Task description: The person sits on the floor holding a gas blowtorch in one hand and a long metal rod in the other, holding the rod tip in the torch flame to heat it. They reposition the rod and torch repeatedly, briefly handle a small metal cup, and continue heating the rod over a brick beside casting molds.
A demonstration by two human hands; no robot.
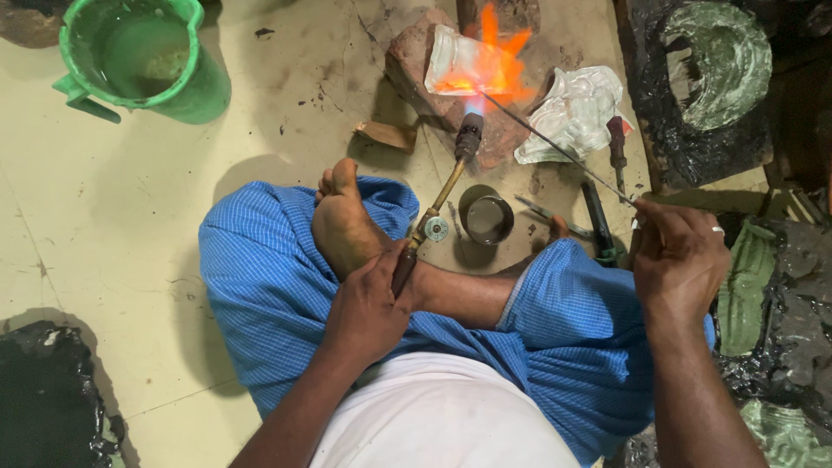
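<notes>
**Torch flame on a clear moulded piece, thin rod fed in from the right**

Person sits cross-legged on a pale floor, blue checked cloth over the legs. Left hand (368, 303) is wrapped closed round the handle of a brass gas torch (438, 204); nozzle points to 12 o'clock. Right hand (680, 256) pinches the near end of a thin metal rod (555, 147) betw. thumb and fingertips, other fingers curled in. The rod runs up toward 10 o'clock, its tip in the orange flame (490, 65).

Flame plays on a clear moulded piece (455, 61) lying on a reddish brick (416, 69), at 12 o'clock from the torch hand. A second clear piece (576, 108) lies just beside, at 3 o'clock of the flame.

Doing it well, as I judge it: keep the nozzle steady and aimed off the second piece; hold the rod far back as it is now, fingers well apart from the heat; rod tip should meet the work inside the flame, not at its edge.

Room: bare foot (342, 221) sits near the torch shaft, at 9 o'clock of it, so little slack there. Small metal cup (485, 217) stands just right of the shaft; hand tools (598, 221) lie betw. cup and right hand. Green bucket (143, 56) is well apart at 10 o'clock. Dark moulds w/ green casts (719, 61) crowd the right edge. Open floor lies left, 8–10 o'clock.
</notes>
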